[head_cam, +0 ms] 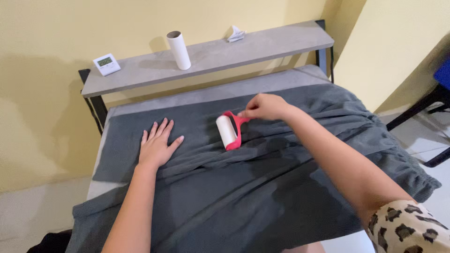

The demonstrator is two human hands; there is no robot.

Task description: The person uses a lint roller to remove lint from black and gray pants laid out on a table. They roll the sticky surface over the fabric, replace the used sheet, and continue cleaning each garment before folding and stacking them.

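A dark grey garment (262, 187) lies spread over a table. My left hand (157, 145) rests flat on the cloth at the left, fingers apart, pressing it down. My right hand (265, 107) grips the red handle of a lint roller (228, 132), whose white roll lies on the fabric near the middle, just right of my left hand.
A grey shelf (211, 58) runs along the yellow wall behind the table. On it stand a white cardboard tube (178, 49), a small white digital clock (106, 63) and a crumpled white paper (236, 33). A dark chair frame (431, 105) stands at the right.
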